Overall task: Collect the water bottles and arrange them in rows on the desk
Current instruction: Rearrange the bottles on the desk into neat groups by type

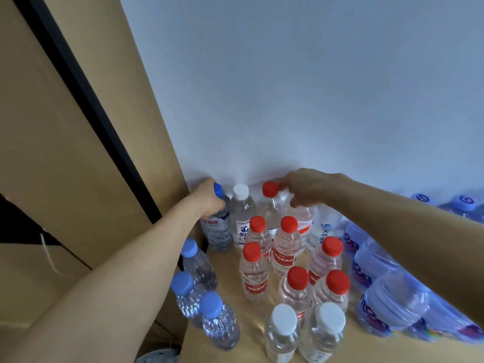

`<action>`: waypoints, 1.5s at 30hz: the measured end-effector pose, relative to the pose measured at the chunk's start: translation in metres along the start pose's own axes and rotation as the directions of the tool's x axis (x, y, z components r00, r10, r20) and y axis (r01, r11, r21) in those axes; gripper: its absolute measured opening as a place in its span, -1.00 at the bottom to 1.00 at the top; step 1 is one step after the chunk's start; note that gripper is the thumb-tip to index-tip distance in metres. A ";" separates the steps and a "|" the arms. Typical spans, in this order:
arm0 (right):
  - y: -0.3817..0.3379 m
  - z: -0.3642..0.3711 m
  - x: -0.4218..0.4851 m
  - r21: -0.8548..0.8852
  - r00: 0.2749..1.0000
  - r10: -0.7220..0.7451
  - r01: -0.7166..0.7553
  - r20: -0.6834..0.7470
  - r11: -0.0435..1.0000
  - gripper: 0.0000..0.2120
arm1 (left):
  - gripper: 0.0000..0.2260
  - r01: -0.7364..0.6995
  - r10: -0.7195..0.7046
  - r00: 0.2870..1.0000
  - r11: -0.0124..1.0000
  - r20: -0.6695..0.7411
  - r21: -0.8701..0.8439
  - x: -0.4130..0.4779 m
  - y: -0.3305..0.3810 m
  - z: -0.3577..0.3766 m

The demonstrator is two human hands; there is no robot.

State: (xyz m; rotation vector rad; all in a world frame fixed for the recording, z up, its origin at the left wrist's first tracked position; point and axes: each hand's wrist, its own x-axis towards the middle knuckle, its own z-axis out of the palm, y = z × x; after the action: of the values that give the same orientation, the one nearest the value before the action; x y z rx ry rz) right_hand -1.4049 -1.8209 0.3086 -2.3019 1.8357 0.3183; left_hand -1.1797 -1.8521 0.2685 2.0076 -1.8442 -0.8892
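Desk (pixel 250 318): blue-capped bottle (pixel 218 231) in left hand (pixel 209 197)

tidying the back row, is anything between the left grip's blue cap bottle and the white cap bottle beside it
Nothing visible does. The left grip holds the blue-capped bottle by its neck, right beside the white-capped bottle, no other bottle between them. Whether they touch is unclear.

pale blue-white wall (pixel 288 87); tan wooden panel (pixel 65 127) at left
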 end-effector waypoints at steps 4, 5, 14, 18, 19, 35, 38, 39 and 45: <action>0.001 0.004 -0.001 -0.038 0.998 0.001 -0.004 -0.070 0.999 -0.67 | -0.72 0.014 -0.015 1.000 0.997 -0.020 -0.077 0.002 -0.003 0.003; 0.000 0.005 -0.001 -0.042 0.997 0.006 -0.009 -0.081 0.999 -0.69 | -0.72 0.014 -0.016 1.000 0.996 -0.018 -0.087 0.001 -0.003 0.003; -0.015 -0.022 -0.032 -0.141 0.955 -0.123 0.088 -0.271 0.986 -0.64 | -0.62 -0.038 0.057 0.997 0.946 -0.048 0.323 -0.039 0.009 -0.019; -0.043 -0.029 -0.042 -0.050 0.921 -0.195 0.190 -0.338 0.981 -0.73 | -0.74 -0.110 0.095 0.994 0.786 0.057 0.609 -0.065 0.010 -0.033; -0.051 -0.026 -0.042 -0.018 0.927 -0.215 0.220 -0.306 0.975 -0.73 | -0.71 -0.093 0.038 0.994 0.751 0.098 0.654 -0.070 0.006 -0.032; -0.072 0.028 -0.014 -0.040 0.975 -0.209 0.207 -0.079 0.978 -0.84 | -0.74 -0.137 0.112 0.990 0.881 0.082 0.452 -0.049 -0.008 0.006; -0.075 0.029 -0.012 -0.017 0.972 -0.207 0.207 -0.108 0.978 -0.88 | -0.91 -0.162 0.114 0.984 0.890 0.136 0.426 -0.047 -0.012 0.004; -0.077 0.028 -0.012 -0.006 0.972 -0.206 0.207 -0.110 0.978 -0.88 | -0.83 -0.160 0.107 0.983 0.892 0.148 0.424 -0.046 -0.016 0.004; -0.100 0.028 -0.004 0.019 0.968 -0.216 0.220 -0.127 0.975 -0.91 | -0.87 -0.177 0.135 0.983 0.875 0.123 0.450 -0.043 -0.027 -0.002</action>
State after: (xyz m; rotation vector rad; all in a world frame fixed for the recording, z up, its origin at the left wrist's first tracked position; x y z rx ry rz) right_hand -1.3101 -1.7877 0.2839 -2.5219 1.6036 0.1142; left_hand -1.1568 -1.8065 0.2657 2.0514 -2.4129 -0.5338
